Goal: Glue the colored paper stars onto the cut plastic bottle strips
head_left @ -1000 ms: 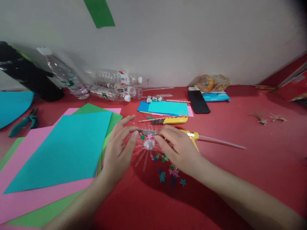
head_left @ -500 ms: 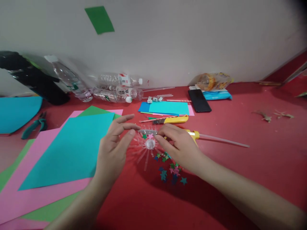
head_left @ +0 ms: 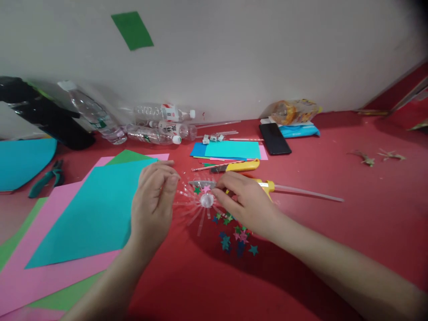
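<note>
Head view looks down on a red table (head_left: 334,232) where both bare hands meet over a clear plastic piece cut into radiating strips (head_left: 202,206), which lies flat on the table between them. Left hand (head_left: 152,207) has its fingers curled loosely, fingertips bunched near the strips on the piece's left edge; whether it grips a strip cannot be told. Right hand (head_left: 245,203) lies palm down, its fingertips pinched narrowly at the piece's right side beside the rounded clear hub, where a small pink star (head_left: 206,189) and a green star (head_left: 197,190) sit on the strips. Just below the right hand, loose paper stars (head_left: 237,238) in blue, green and pink are scattered on the table. Behind that hand lies a yellow glue gun (head_left: 267,186) with a clear stick jutting to the right, and beyond it a yellow utility knife (head_left: 239,166). Left of the left hand, large sheets of teal, pink and green paper (head_left: 87,214) overlap. Farther back, near the wall, lie empty plastic bottles (head_left: 157,129), a stack of smaller coloured sheets (head_left: 230,150) and a black phone (head_left: 274,138).
</note>
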`<state>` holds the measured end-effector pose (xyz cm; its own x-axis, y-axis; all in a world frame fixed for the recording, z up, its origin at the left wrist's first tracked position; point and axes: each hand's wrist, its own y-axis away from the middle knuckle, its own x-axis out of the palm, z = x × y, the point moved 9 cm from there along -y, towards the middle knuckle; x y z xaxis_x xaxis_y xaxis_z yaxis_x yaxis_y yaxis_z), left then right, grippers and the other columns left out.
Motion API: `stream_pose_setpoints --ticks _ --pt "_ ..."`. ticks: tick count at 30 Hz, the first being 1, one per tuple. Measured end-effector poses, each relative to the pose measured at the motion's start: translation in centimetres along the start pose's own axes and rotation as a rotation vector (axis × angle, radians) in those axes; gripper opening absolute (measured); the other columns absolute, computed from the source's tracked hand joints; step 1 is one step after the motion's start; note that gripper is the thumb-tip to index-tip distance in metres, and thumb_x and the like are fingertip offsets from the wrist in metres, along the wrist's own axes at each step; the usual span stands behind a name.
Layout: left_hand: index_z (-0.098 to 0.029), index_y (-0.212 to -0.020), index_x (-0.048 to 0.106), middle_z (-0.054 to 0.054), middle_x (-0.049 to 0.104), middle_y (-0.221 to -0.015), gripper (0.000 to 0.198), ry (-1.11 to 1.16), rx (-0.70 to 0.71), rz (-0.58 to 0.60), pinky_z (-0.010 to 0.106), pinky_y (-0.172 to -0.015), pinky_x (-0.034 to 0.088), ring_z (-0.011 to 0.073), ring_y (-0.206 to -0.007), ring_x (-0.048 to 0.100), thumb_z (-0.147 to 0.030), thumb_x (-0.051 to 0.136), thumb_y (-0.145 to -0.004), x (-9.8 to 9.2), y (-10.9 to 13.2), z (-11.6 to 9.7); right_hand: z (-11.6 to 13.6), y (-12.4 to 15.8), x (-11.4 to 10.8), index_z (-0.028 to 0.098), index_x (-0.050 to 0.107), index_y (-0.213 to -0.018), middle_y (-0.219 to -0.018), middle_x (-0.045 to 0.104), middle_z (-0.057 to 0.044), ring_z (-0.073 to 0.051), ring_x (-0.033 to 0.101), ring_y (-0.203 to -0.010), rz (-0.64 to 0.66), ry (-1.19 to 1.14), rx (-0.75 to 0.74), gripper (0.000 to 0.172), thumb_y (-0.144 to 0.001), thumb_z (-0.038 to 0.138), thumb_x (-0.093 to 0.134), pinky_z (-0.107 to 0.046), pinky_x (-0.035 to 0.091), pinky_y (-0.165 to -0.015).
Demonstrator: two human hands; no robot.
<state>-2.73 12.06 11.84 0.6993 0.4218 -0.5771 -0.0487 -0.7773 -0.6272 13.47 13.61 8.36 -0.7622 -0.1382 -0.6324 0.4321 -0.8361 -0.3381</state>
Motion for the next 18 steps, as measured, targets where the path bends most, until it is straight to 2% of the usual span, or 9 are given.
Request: stream_pose_setpoints --ticks 3,7,9,12,15,18 --pt "-0.023 -0.07 0.053 0.0 0.059 -0.079 0.025 0.011 0.031 0.049 0.04 -0.093 0.046 0.0212 -0.102 0.061 -0.023 0.05 -0.095 0.6 0.2 -0.2 0.0 -0.1 0.0 0.02 0.053 -0.075 -0.078 0.056 0.0 -0.014 0.051 -0.075 -0.003 0.007 -0.003 0.022 -0.096 0.026 0.049 -0.028 0.037 -0.066" --pt "-0.022 -0.071 0.052 0.001 0.06 -0.093 0.021 -0.032 0.012 0.076 0.04 -0.094 0.046 0.021 -0.107 0.059 -0.022 0.058 -0.091 0.8 0.3 -0.8 0.0 -0.1 -0.1 0.019 0.053 -0.074 -0.077 0.055 0.001 -0.013 0.051 -0.073 -0.023 0.029 -0.013 0.02 -0.094 0.023 0.051 -0.027 0.036 -0.065" --pt "-0.023 -0.078 0.054 0.003 0.06 -0.1 0.015 -0.055 0.007 0.113 0.04 -0.094 0.047 0.0216 -0.11 0.058 -0.025 0.056 -0.092 1.1 0.3 -1.0 0.0 -0.1 0.0 0.019 0.054 -0.075 -0.077 0.057 0.001 -0.014 0.052 -0.074 -0.031 0.031 -0.013 0.017 -0.092 0.02 0.052 -0.027 0.036 -0.065" --pt "-0.023 -0.082 0.053 0.004 0.059 -0.095 0.015 -0.053 0.024 0.15 0.04 -0.092 0.046 0.022 -0.108 0.058 -0.026 0.048 -0.096 1.3 0.4 -1.2 0.0 0.0 0.0 0.019 0.058 -0.079 -0.08 0.059 0.0 -0.014 0.054 -0.076 -0.03 0.024 -0.002 0.013 -0.091 0.018 0.052 -0.028 0.038 -0.067" --pt "-0.023 -0.078 0.049 0.004 0.059 -0.089 0.022 -0.019 -0.003 0.182 0.041 -0.089 0.046 0.0228 -0.102 0.059 -0.026 0.04 -0.098 1.5 0.6 -0.8 0.2 0.1 0.1 0.019 0.059 -0.079 -0.082 0.061 -0.001 -0.015 0.055 -0.078 -0.006 0.011 0.008 0.013 -0.091 0.018 0.052 -0.029 0.039 -0.07" --pt "-0.023 -0.071 0.048 0.002 0.06 -0.084 0.027 0.004 -0.006 0.206 0.041 -0.087 0.045 0.0214 -0.092 0.061 -0.026 0.042 -0.097 1.7 1.0 -0.6 0.2 0.0 0.2 0.019 0.059 -0.079 -0.082 0.061 -0.001 -0.015 0.055 -0.079 0.01 -0.002 0.015 0.014 -0.091 0.02 0.053 -0.029 0.04 -0.07"
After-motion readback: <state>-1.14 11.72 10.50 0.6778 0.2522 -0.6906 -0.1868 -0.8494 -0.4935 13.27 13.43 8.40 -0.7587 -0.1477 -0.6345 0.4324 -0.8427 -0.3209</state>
